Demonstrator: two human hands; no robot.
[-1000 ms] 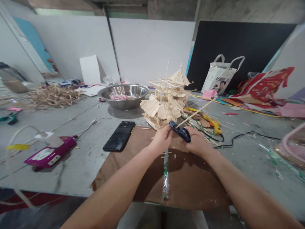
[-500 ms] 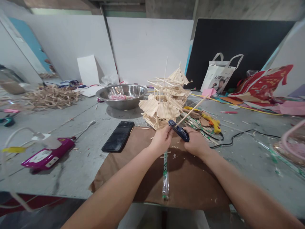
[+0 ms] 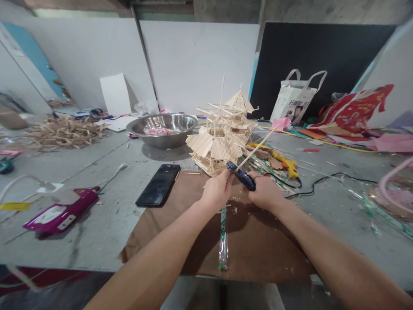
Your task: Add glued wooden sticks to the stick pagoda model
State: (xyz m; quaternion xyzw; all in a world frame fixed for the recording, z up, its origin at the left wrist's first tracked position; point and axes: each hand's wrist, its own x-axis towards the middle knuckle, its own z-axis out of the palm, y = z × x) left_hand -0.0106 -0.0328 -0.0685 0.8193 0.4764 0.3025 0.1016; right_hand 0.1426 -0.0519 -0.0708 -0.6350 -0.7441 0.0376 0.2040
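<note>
My left hand [image 3: 215, 190] and my right hand [image 3: 265, 191] meet over a brown paper sheet [image 3: 180, 224]. The right hand's fingers are wrapped round a dark blue cutter [image 3: 241, 176]. A long thin wooden stick [image 3: 258, 147] rises from the cutter's tip up to the right. The left hand is closed in a pinch at the stick's near end. Just behind the hands stands a pagoda model [image 3: 223, 133] built of small sticks.
A black phone [image 3: 158, 185] lies left of the hands, with a steel bowl [image 3: 162, 128] behind it. A yellow glue gun [image 3: 284, 161] and black cable [image 3: 322, 183] sit right. A pink device [image 3: 60, 212], stick pile [image 3: 63, 131], white bag [image 3: 297, 101] and plastic sleeve [image 3: 222, 239] lie around.
Both hands stay closed on the cutter and stick. The stick has swung a little towards the model. The view has shifted slightly.
</note>
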